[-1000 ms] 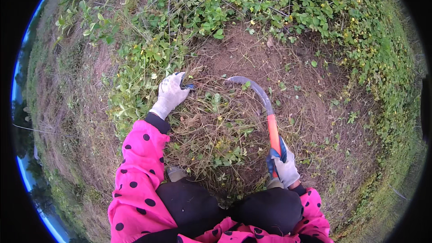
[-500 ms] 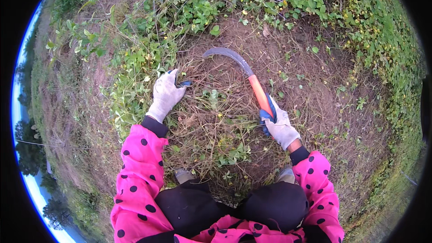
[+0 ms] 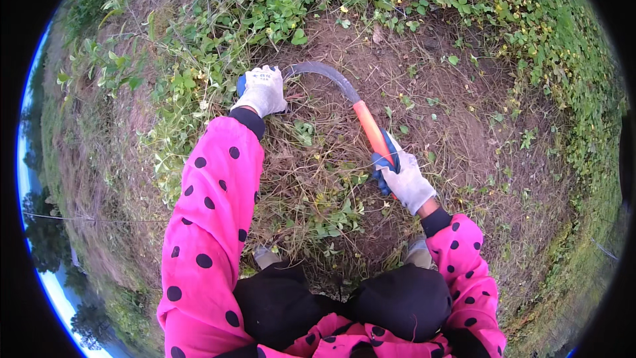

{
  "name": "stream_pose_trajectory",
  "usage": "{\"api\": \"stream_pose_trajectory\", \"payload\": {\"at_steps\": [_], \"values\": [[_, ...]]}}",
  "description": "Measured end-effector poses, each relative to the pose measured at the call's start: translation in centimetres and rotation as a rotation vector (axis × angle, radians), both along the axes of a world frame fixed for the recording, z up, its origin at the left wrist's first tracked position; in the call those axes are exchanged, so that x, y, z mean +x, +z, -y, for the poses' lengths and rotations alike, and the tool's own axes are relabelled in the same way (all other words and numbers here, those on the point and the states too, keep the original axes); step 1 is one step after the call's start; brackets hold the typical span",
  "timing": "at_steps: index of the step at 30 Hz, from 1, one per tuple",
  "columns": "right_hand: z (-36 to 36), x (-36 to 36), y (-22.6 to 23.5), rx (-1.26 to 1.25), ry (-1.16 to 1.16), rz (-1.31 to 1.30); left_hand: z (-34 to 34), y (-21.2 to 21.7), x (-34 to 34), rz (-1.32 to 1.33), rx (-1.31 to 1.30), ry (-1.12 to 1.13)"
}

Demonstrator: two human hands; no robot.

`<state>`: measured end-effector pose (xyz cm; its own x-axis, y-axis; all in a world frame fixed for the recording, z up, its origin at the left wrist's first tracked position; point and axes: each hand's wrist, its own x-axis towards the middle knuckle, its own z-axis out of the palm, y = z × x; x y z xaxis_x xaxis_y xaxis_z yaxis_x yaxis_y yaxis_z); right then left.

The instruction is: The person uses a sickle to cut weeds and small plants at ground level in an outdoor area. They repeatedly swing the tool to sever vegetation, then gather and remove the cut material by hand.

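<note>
My right hand (image 3: 408,177), in a pale glove with a blue palm, is wrapped round the orange handle of a sickle (image 3: 373,131). The curved grey blade reaches up and left over bare soil, its tip close beside my left hand. In a matching glove, my left hand (image 3: 263,91) is at the edge of the leafy green weeds (image 3: 192,93), knuckles up and fingers curled down into the stems; the fingertips are hidden. Below it, cut dry stems and weeds (image 3: 311,159) lie matted on the ground.
Low leafy plants with small yellow flowers (image 3: 530,46) grow along the far and right sides. Brown soil (image 3: 457,113) shows around the blade. My dark-clad knees (image 3: 401,301) and my shoes (image 3: 419,253) are at the near edge.
My left hand has moved forward and slightly right, turning knuckles up, and its fingers have curled into the weeds. The sickle in my right hand has shifted slightly left and forward.
</note>
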<state>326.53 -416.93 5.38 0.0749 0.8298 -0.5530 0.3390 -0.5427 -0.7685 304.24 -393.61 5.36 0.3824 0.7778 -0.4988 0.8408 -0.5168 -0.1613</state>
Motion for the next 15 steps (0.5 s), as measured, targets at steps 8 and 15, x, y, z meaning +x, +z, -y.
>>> {"api": "stream_pose_trajectory", "payload": {"at_steps": [8,15], "values": [[-3.5,-0.2,-0.2,0.079,-0.043,-0.231,0.3,-2.2,-1.8,0.231,0.107,-0.045],[6.5,1.7,-0.7,0.127,0.153,0.137,2.6,0.1,-5.1,0.148,0.053,-0.124]]}}
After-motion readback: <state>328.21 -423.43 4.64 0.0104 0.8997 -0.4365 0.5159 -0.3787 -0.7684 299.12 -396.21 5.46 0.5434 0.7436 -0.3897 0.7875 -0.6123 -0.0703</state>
